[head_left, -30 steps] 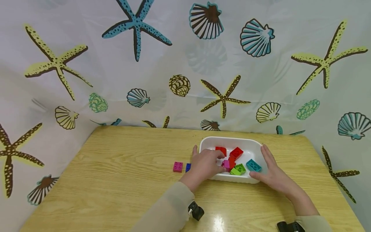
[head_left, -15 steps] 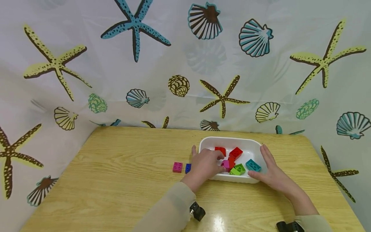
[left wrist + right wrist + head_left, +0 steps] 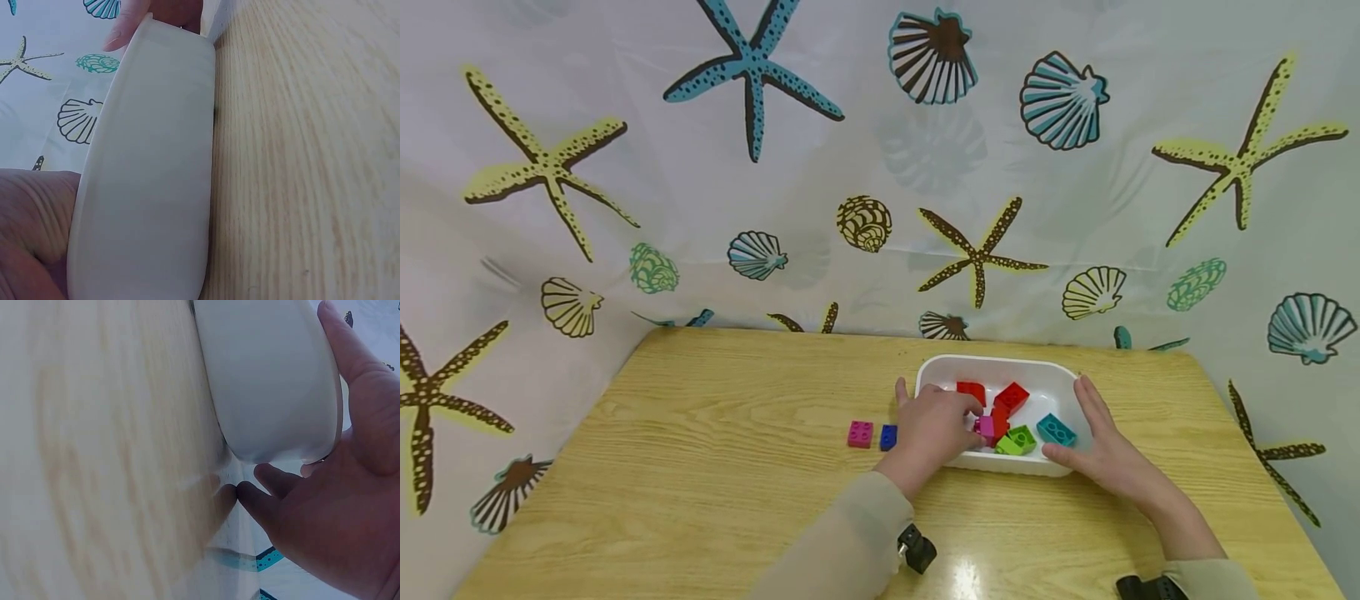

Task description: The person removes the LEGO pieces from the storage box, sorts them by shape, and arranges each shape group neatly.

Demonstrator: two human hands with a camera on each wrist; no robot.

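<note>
Tray [image 3: 1000,365]: sitting between both hands; barely shifting since a second ago.
Left hand [image 3: 934,425]: fingers curling around pink brick [image 3: 986,426] inside tray; grasp forming.
Right hand [image 3: 1101,450]: fingers straight, bracing tray wall.

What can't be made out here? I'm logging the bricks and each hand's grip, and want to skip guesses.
- Head view: the left hand covers part of the blue brick and the tray's left side; bricks beneath are hidden.
- Left wrist view: the tray wall blocks everything inside.
- Right wrist view: the right hand is against the tray; no bricks visible, table blurred.
</note>
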